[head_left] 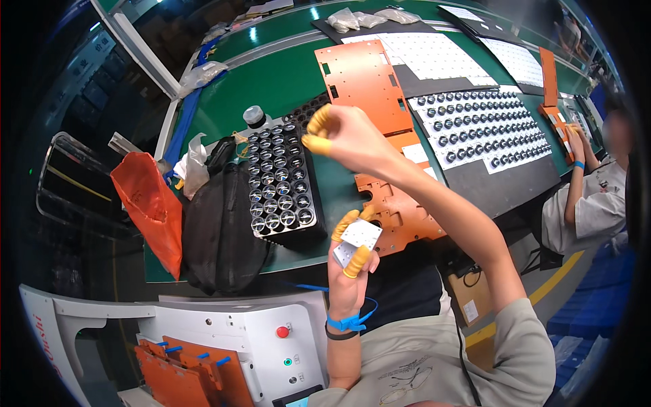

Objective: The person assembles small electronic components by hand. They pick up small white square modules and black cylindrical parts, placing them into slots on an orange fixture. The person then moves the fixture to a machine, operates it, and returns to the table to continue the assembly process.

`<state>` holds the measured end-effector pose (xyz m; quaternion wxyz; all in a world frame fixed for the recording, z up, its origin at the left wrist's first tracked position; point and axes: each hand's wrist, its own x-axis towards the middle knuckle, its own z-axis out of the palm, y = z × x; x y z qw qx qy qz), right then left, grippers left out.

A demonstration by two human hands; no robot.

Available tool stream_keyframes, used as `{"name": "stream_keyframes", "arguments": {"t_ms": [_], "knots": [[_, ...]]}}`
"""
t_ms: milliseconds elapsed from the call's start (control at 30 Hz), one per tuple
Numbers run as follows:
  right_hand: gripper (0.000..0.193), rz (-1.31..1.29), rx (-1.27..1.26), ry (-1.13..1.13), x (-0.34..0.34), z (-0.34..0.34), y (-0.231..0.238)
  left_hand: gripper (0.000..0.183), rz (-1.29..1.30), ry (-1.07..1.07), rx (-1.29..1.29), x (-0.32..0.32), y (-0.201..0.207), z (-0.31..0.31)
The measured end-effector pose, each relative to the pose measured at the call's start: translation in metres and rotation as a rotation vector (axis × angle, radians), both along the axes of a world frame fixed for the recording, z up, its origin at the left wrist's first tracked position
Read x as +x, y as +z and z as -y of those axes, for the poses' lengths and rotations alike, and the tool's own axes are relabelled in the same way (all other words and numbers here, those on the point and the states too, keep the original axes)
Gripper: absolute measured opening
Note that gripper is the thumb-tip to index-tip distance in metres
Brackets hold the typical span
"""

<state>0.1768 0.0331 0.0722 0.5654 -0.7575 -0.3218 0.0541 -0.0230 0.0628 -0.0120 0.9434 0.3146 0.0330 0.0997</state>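
My left hand (pixel 350 261), with yellow finger cots and a blue wrist strap, is closed around small white plates (pixel 362 234) marked with dark dots, above the table's front edge. My right hand (pixel 349 139), also in yellow cots, reaches across beside a black tray (pixel 313 234). Its thumb and forefinger curl toward each other; anything between them is too small or hidden to make out. Rows of black lens barrels (pixel 279 175) with shiny tops stand upright in the tray. An orange fixture plate (pixel 400 210) with cut-outs lies just right of my left hand.
An orange panel (pixel 363 81) stands behind. White sheets with rows of black round parts (pixel 481 129) lie to the right. At the left are a black bag (pixel 227 230) and an orange bag (pixel 150 210). A white machine (pixel 264 353) stands front left; a co-worker (pixel 597 176) works at right.
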Motion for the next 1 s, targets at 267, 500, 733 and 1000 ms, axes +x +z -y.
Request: {"name": "stream_keyframes", "arguments": {"t_ms": [267, 500, 733, 1000], "knots": [[0.023, -0.495, 0.21, 0.429, -0.082, 0.1, -0.001, 0.075, 0.073, 0.205, 0.288, -0.001, -0.001, 0.002], [0.025, -0.455, 0.24, 0.436, -0.091, 0.115, -0.012, 0.08, -0.01, 0.338, 0.506, 0.003, 0.017, 0.02], [0.028, -0.082, 0.159, 0.429, -0.083, 0.12, -0.016, 0.078, -0.048, 0.265, 0.58, 0.004, 0.015, 0.024], [0.029, 0.094, 0.163, 0.339, -0.083, 0.127, -0.029, 0.074, -0.011, 0.272, 0.697, 0.003, 0.018, 0.025]]}}
